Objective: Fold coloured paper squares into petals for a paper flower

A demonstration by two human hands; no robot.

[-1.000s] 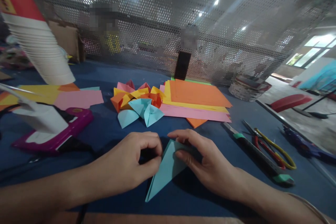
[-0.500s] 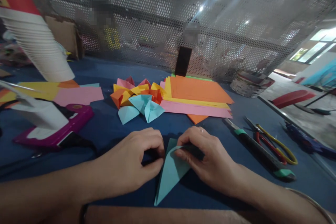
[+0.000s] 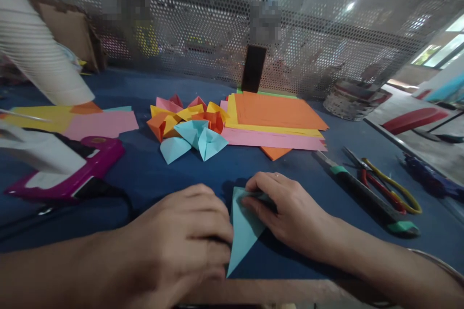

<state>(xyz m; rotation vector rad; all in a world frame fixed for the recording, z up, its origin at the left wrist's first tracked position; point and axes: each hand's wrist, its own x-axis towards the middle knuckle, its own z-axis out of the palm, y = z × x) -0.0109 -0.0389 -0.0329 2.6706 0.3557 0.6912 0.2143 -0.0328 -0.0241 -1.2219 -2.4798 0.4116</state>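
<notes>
A light blue folded paper [image 3: 243,231] lies near the table's front edge, narrowing to a point toward me. My right hand [image 3: 286,203] pinches its upper right part between thumb and fingers. Along the paper's left edge is my left hand [image 3: 192,236], blurred, its fingers curled with the tips close to or touching the paper; whether it grips the paper is unclear. Beyond the hands sit folded paper pieces in light blue [image 3: 199,137], orange [image 3: 157,124], yellow and pink. To their right is a stack of coloured sheets, orange [image 3: 279,111] on top.
At left are a purple and white tool [image 3: 105,154] with a cable, pink and yellow paper [image 3: 101,124] and stacked white cups [image 3: 47,53]. A cutter [image 3: 366,198] and pliers [image 3: 387,186] lie at right. Behind stand a black phone-like object [image 3: 253,68] and a mesh screen [image 3: 203,19].
My left hand has moved toward me, turned its back up and curled over beside the paper. The paper's raised flap now lies flatter. The view has shifted slightly.
</notes>
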